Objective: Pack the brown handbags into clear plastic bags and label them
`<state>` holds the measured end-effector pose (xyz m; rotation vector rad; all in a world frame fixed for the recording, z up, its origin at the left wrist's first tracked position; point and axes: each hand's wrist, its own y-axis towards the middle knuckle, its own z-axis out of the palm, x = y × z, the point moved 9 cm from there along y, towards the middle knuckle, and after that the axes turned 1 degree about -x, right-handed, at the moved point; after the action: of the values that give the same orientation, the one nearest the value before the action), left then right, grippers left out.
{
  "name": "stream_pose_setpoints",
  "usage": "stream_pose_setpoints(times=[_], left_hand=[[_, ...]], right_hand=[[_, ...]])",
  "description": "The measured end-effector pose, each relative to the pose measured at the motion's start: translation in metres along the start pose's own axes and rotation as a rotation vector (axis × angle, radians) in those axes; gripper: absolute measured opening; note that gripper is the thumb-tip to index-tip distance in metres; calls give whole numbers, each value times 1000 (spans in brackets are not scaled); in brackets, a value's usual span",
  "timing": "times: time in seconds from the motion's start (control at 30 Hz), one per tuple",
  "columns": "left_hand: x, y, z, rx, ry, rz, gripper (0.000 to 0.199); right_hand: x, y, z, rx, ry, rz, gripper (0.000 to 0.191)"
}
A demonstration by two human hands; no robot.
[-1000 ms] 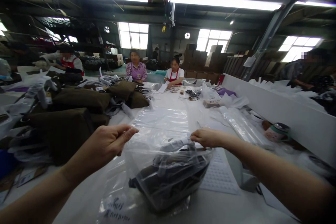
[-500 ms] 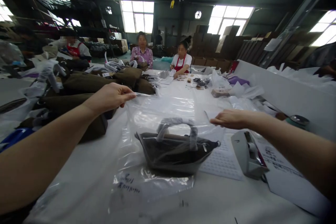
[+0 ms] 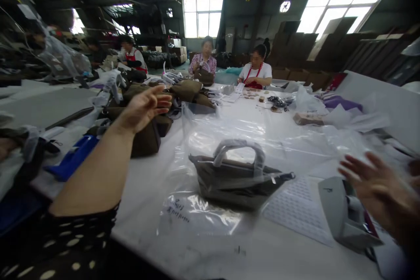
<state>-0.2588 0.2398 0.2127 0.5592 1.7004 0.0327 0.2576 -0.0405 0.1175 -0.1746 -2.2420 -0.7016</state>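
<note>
A dark olive handbag (image 3: 234,183) with grey curved handles stands upright on the white table, inside a large clear plastic bag (image 3: 203,221) with handwriting in dark ink near its lower edge. My left hand (image 3: 147,107) is raised, fingers apart, near the far left edge of the plastic and holding nothing. My right hand (image 3: 380,188), blurred at the right side, is spread open above the plastic's right part. Neither hand visibly touches the handbag.
A grey machine (image 3: 343,210) and a perforated white sheet (image 3: 295,210) lie to the right. Olive bags (image 3: 144,140) are piled at the left, beside a blue object (image 3: 72,157). Two seated co-workers (image 3: 256,70) in the distance work at the table's far end.
Both hands have let go of the plastic and moved apart. The bag now lies flat on the table around the handbag, and the view has swung and tilted.
</note>
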Motion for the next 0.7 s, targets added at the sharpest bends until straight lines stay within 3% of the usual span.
stream_pose_setpoints(times=[0.07,0.13,0.2,0.27,0.37,0.53,0.63,0.7], left_hand=[[49,-16,19,35,-109,-53,88],[97,-28,54,92,-300,-169,92],[130,-35,87,93,-473,-255,82],[148,-34,108,31,-579,-300,58],[161,-22,114,-99,-622,-339,35],[168,9,100,-250,-530,-395,29],[157,20,89,-298,-409,-374,29],[140,17,74,-395,-305,-312,25]], right_hand=[[-22,-4,48,68,369,148,80],[-27,3,88,74,645,261,88],[-24,16,111,20,759,318,76],[-22,28,122,-49,822,379,51],[-29,44,123,-182,853,447,36],[-41,80,124,-263,857,508,27],[-38,97,127,-265,870,502,25],[-33,99,129,-249,884,479,26]])
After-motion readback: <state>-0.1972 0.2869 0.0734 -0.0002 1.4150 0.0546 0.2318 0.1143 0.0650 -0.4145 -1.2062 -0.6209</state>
